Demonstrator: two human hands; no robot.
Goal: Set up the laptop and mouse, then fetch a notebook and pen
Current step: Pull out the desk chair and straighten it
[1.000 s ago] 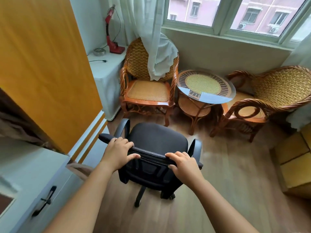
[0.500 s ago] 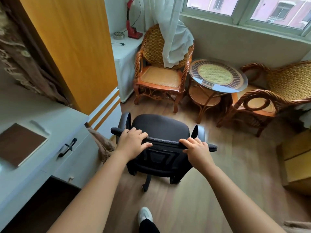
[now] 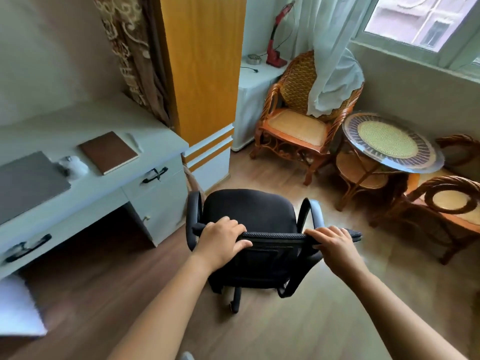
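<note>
A closed grey laptop (image 3: 27, 181) lies on the pale desk (image 3: 93, 193) at the left. Beside it sits a white mouse (image 3: 72, 166), then a brown notebook (image 3: 108, 152) and a white pen (image 3: 135, 142) near the desk's right end. In front of me stands a black office chair (image 3: 248, 211). My left hand (image 3: 222, 240) and my right hand (image 3: 335, 245) both grip the top edge of its backrest.
An orange wardrobe (image 3: 205, 74) stands right of the desk. Two rattan armchairs (image 3: 304, 118) and a round glass-topped table (image 3: 392, 144) fill the window corner. A red lamp (image 3: 275, 37) is on a white cabinet. Wooden floor lies around the chair.
The view has swung left, bringing the desk with laptop, mouse, notebook and pen into sight. The chair has rolled along with both hands still on its backrest.
</note>
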